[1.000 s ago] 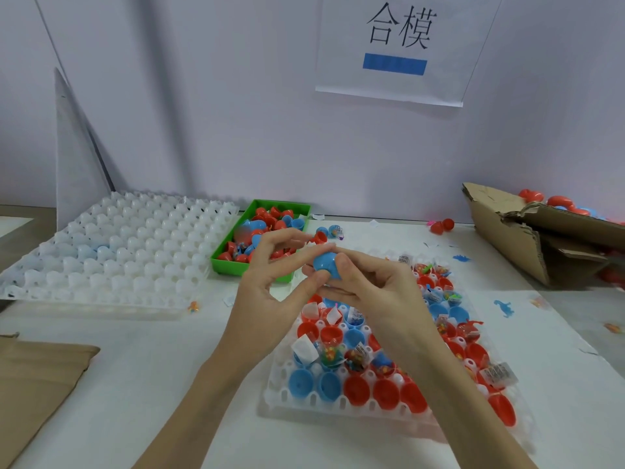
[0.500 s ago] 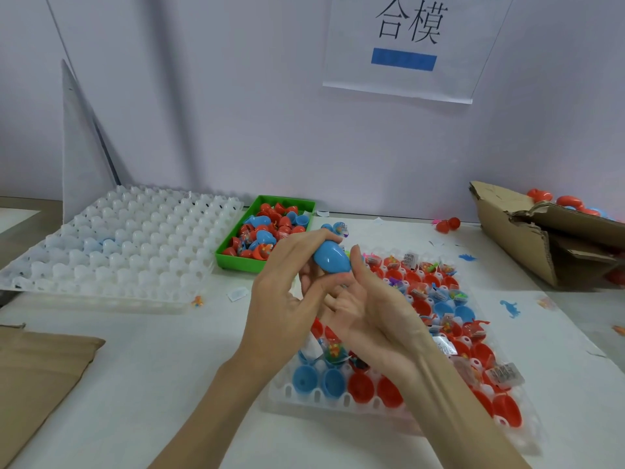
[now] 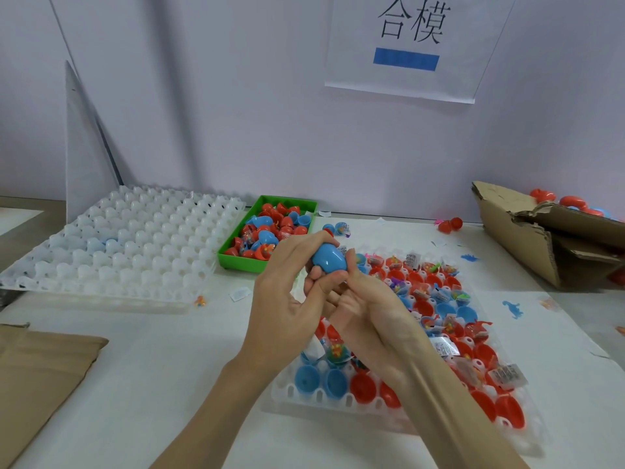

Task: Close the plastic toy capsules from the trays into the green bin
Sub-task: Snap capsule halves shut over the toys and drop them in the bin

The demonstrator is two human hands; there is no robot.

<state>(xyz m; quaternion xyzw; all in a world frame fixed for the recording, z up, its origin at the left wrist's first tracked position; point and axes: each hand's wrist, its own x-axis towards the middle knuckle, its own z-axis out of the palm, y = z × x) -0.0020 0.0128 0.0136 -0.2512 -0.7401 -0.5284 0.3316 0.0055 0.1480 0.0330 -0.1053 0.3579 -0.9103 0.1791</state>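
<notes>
At the centre of the frame both hands meet around a blue capsule [image 3: 329,258], held in the air above the far end of the full tray [image 3: 338,397]. The left hand [image 3: 287,299] wraps it from the left, fingers curled over its top and thumb pressed against its lower side, so its grip is clamped on the capsule. The right hand [image 3: 368,309] comes in from below and right, thumb up against the capsule's lower right side; its other fingers are tucked behind the left hand, and how they lie cannot be told. The capsule looks closed, egg-shaped, tilted with its narrower end to the upper left.

The full tray, lower right of centre, holds open red and blue halves, many with small toys and paper slips inside. The green bin [image 3: 236,258] sits just above and left of the hands, filled with red and blue capsules. Left of it lies a white tray [image 3: 118,252] with rows of cups. A torn cardboard box [image 3: 527,238] is at the right edge with red pieces behind it. Brown cardboard [image 3: 37,374] lies at the lower left on the white worktop [image 3: 162,384]. A paper sign [image 3: 411,45] with characters and a blue bar hangs on the wall at the top.
</notes>
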